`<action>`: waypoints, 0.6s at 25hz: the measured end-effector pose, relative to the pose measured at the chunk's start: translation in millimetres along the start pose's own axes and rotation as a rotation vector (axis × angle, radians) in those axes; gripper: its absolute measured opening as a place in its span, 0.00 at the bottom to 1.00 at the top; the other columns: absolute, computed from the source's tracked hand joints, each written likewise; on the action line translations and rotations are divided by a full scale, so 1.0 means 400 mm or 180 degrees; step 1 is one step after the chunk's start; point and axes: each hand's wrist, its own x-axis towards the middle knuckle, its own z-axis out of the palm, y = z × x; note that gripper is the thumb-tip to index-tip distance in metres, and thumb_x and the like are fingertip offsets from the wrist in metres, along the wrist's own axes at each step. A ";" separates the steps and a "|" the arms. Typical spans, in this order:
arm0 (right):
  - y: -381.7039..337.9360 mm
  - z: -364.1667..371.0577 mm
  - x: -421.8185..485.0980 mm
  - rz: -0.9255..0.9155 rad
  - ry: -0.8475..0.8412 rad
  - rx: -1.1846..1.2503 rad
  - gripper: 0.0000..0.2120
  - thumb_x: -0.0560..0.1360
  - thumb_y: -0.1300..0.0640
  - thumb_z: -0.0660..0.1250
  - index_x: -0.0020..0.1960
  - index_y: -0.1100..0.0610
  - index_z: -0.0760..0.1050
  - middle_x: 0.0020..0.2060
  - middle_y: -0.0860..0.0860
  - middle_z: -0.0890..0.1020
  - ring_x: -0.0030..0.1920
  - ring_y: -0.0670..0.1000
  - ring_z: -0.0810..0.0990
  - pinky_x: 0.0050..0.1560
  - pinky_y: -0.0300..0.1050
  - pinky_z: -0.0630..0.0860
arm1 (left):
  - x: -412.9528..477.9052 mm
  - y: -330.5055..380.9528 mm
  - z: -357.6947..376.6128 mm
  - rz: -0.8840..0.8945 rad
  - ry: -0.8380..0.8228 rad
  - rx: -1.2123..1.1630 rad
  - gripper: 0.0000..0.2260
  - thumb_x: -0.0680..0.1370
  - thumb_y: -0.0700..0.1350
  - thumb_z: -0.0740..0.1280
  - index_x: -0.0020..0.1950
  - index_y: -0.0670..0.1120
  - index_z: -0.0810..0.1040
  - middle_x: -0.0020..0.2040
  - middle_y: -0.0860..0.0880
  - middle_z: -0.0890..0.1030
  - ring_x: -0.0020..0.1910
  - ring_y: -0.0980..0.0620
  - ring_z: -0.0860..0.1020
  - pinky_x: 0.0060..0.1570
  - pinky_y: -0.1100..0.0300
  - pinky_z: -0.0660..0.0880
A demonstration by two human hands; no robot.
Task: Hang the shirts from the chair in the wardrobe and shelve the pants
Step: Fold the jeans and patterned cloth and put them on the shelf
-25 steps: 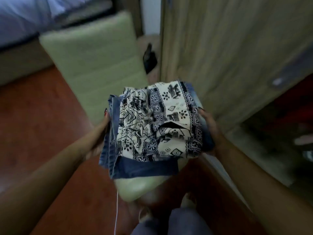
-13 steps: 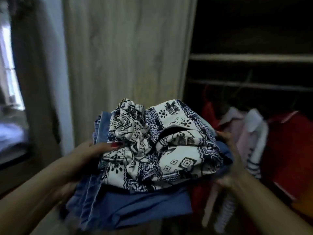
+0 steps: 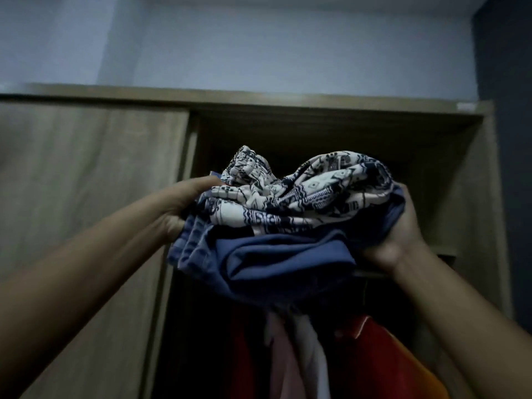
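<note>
I hold a stack of folded pants raised in front of the open wardrobe (image 3: 472, 174). On top lie white pants with a dark blue print (image 3: 305, 191); under them are blue pants (image 3: 276, 260). My left hand (image 3: 184, 205) grips the stack's left side, thumb on top. At the stack's right side, my right hand (image 3: 400, 228) holds it from underneath. The stack hangs level with the dark upper shelf opening (image 3: 339, 139), in front of it.
The wardrobe's wooden sliding door (image 3: 86, 182) covers the left half. Below the stack hang red (image 3: 374, 355), pink and white (image 3: 290, 358) garments on a rail. A pale wall rises above the wardrobe's top board (image 3: 259, 99).
The stack has gone up from chair height to the upper shelf level. My view has swung from the chair and floor to the wardrobe's top. Both hands kept their grip.
</note>
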 end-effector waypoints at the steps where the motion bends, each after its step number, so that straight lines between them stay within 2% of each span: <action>1: -0.010 -0.015 0.033 -0.0080 -0.0002 0.0032 0.31 0.66 0.45 0.58 0.66 0.57 0.73 0.58 0.56 0.81 0.58 0.57 0.80 0.58 0.56 0.76 | 0.041 0.008 0.017 0.0028 -0.0059 -0.0267 0.09 0.71 0.42 0.65 0.45 0.37 0.80 0.38 0.39 0.84 0.37 0.44 0.84 0.41 0.45 0.82; 3: -0.026 -0.067 0.114 -0.0099 0.0076 0.0019 0.36 0.63 0.46 0.60 0.70 0.58 0.69 0.64 0.58 0.76 0.64 0.59 0.75 0.63 0.60 0.72 | 0.134 0.015 0.044 0.0055 0.0037 -0.0416 0.12 0.76 0.42 0.61 0.37 0.37 0.79 0.30 0.40 0.83 0.28 0.46 0.83 0.28 0.50 0.81; 5: -0.028 -0.129 0.195 -0.0054 0.0432 0.0034 0.35 0.66 0.46 0.58 0.71 0.57 0.67 0.70 0.59 0.71 0.69 0.61 0.70 0.68 0.62 0.66 | 0.241 0.005 0.058 0.0072 0.0214 -0.0327 0.15 0.77 0.41 0.60 0.36 0.36 0.79 0.30 0.39 0.82 0.27 0.46 0.82 0.27 0.50 0.80; 7: 0.001 -0.210 0.263 0.0092 0.0635 0.0094 0.32 0.68 0.46 0.56 0.69 0.57 0.70 0.69 0.59 0.71 0.68 0.62 0.70 0.68 0.63 0.65 | 0.337 -0.026 0.063 0.0027 0.0328 -0.0305 0.13 0.76 0.41 0.60 0.37 0.36 0.80 0.30 0.40 0.83 0.28 0.46 0.83 0.29 0.49 0.81; 9: 0.036 -0.272 0.300 0.0294 0.0745 -0.0033 0.28 0.71 0.49 0.55 0.67 0.62 0.72 0.65 0.63 0.75 0.63 0.64 0.75 0.64 0.64 0.70 | 0.408 -0.076 0.055 -0.0050 0.0373 -0.0010 0.10 0.76 0.42 0.61 0.38 0.39 0.77 0.29 0.41 0.82 0.26 0.47 0.81 0.29 0.54 0.81; 11: 0.063 -0.320 0.317 0.0340 0.1084 -0.0570 0.20 0.77 0.52 0.52 0.56 0.63 0.76 0.52 0.64 0.79 0.49 0.63 0.81 0.52 0.57 0.79 | 0.442 -0.108 0.039 -0.0040 0.0434 0.0424 0.08 0.75 0.43 0.62 0.38 0.42 0.75 0.29 0.43 0.79 0.23 0.49 0.78 0.24 0.63 0.76; 13: 0.055 -0.360 0.316 0.0343 0.1625 -0.1528 0.15 0.80 0.53 0.52 0.49 0.60 0.75 0.41 0.57 0.78 0.39 0.56 0.78 0.41 0.48 0.76 | 0.462 -0.109 0.005 0.0156 0.0804 0.1062 0.10 0.75 0.46 0.67 0.48 0.40 0.77 0.39 0.42 0.80 0.28 0.50 0.80 0.27 0.64 0.75; 14: 0.041 -0.375 0.310 0.0229 0.1904 -0.2134 0.13 0.80 0.53 0.54 0.50 0.59 0.75 0.39 0.55 0.78 0.39 0.56 0.78 0.40 0.47 0.74 | 0.467 -0.104 -0.013 0.0409 0.1027 0.1344 0.16 0.73 0.48 0.69 0.56 0.40 0.76 0.47 0.41 0.81 0.36 0.49 0.81 0.33 0.60 0.78; 15: 0.023 -0.376 0.295 -0.0015 0.2149 -0.2737 0.12 0.79 0.54 0.57 0.51 0.59 0.75 0.40 0.55 0.78 0.41 0.55 0.79 0.39 0.46 0.74 | 0.457 -0.095 -0.018 0.0787 0.1153 0.1655 0.22 0.72 0.48 0.71 0.63 0.42 0.74 0.55 0.42 0.81 0.46 0.48 0.81 0.45 0.56 0.79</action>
